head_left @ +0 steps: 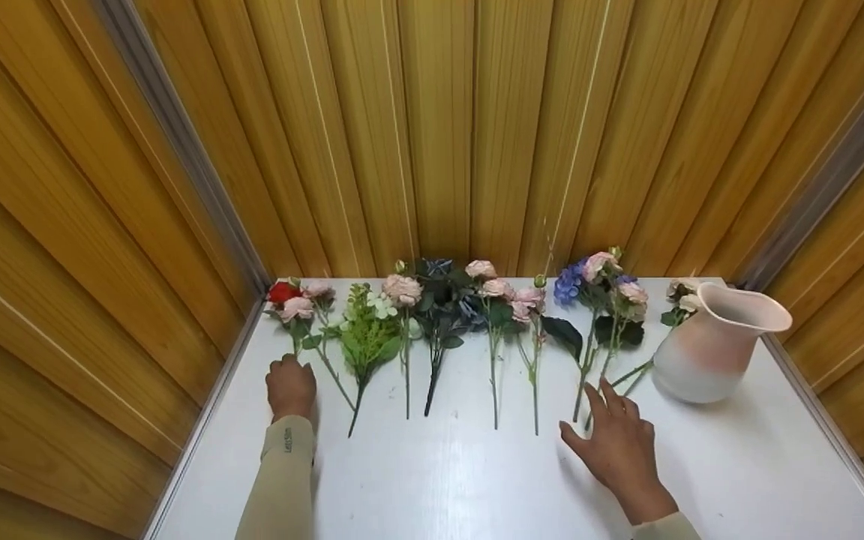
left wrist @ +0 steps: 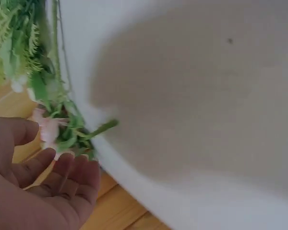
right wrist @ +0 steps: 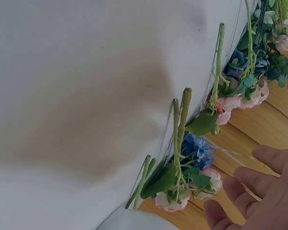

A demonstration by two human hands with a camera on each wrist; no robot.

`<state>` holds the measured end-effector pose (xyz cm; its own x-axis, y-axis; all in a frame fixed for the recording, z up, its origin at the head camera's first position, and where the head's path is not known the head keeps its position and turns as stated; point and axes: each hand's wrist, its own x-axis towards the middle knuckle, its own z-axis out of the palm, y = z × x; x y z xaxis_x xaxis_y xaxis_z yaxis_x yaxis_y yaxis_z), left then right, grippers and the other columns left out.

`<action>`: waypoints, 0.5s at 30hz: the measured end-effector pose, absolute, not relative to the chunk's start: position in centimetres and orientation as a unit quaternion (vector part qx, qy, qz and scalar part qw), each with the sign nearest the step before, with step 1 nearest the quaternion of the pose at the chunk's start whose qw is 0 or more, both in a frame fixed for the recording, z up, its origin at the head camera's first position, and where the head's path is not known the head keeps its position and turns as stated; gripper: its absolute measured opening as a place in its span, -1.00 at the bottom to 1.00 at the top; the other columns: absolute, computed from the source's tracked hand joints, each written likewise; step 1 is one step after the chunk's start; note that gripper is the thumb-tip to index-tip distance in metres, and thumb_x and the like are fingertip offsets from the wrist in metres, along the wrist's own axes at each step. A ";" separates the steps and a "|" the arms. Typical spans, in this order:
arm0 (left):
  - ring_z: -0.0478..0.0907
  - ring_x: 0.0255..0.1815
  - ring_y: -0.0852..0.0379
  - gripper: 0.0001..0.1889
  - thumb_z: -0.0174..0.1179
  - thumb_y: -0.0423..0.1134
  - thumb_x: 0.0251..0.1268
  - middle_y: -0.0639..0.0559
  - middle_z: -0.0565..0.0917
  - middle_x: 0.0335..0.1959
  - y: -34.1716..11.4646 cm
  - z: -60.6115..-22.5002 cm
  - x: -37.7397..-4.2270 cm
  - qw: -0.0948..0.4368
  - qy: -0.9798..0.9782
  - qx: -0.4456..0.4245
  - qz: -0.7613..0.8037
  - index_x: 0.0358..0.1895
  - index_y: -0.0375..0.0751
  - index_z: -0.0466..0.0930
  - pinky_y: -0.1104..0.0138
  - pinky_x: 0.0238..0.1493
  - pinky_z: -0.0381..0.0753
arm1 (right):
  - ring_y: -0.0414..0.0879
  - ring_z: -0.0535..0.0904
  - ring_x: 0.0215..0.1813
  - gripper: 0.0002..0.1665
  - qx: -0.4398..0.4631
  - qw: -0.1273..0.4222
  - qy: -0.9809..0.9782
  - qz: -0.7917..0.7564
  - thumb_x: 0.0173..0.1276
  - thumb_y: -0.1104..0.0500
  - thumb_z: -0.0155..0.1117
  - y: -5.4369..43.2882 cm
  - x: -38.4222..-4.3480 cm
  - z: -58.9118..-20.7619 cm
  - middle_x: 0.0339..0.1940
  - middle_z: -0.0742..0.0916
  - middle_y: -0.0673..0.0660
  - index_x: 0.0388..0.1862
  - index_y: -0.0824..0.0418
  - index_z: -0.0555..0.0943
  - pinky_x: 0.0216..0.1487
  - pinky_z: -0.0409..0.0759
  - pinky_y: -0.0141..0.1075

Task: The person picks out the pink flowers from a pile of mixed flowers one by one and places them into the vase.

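Note:
My left hand (head_left: 292, 386) is over the lower stem of a red flower (head_left: 283, 292) at the table's left end. In the left wrist view its fingers are loosely bent, with a gap between thumb and fingertips; a green stem end (left wrist: 105, 128) shows just past them. Beside it lie pink flowers (head_left: 298, 308) and a leafy green spray (head_left: 369, 334). My right hand (head_left: 619, 448), fingers spread, hovers near the stem ends of a blue flower (head_left: 568, 283) and pink roses (head_left: 632, 292). Nothing is in its grasp.
A pink-and-white vase (head_left: 706, 360) stands at the right, partly covering pale flowers. Mid-row lie dark blue flowers (head_left: 469, 311) and more pink roses (head_left: 496, 288). Wooden panel walls (head_left: 436, 135) close off the white table (head_left: 432, 480) at the back and sides.

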<state>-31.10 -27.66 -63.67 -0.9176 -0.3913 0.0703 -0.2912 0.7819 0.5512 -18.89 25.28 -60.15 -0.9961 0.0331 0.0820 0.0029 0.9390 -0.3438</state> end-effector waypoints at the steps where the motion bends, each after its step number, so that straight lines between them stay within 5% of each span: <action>1: 0.64 0.30 -0.65 -0.52 0.18 -0.25 0.74 -0.70 0.63 0.23 -28.4 -64.5 -31.0 0.093 -0.938 0.186 -0.279 0.36 -0.71 0.53 -0.35 0.32 0.70 | 0.52 0.43 0.63 0.01 -0.005 0.044 -0.984 0.174 0.56 -0.28 0.46 25.1 -18.8 -60.3 0.80 0.41 0.43 0.74 0.25 0.43 0.24 0.59 0.52; 9: 0.76 0.08 -0.57 -0.68 0.35 -0.38 0.58 -0.64 0.74 -0.03 -30.8 -67.7 -31.3 0.070 -0.930 0.205 -0.298 0.07 -0.70 0.65 -0.27 0.17 0.79 | 0.50 0.49 0.56 -0.03 0.005 0.057 -0.982 0.178 0.51 -0.22 0.52 24.1 -18.2 -60.7 0.76 0.47 0.42 0.69 0.26 0.49 0.18 0.60 0.48; 15: 0.77 0.09 -0.53 -0.79 0.17 -0.44 0.57 -0.56 0.78 -0.06 -32.6 -66.2 -29.2 0.024 -0.901 0.252 -0.351 -0.02 -0.62 0.67 -0.23 0.12 0.78 | 0.49 0.50 0.57 -0.03 0.020 0.041 -0.983 0.180 0.53 -0.23 0.52 23.0 -18.5 -61.1 0.76 0.48 0.42 0.71 0.26 0.48 0.21 0.60 0.48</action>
<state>-29.18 -32.62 -66.22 -0.8713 -0.4724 -0.1330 -0.4381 0.6265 0.6447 -18.46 23.05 -61.12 -0.9958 -0.0245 0.0887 -0.0543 0.9346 -0.3514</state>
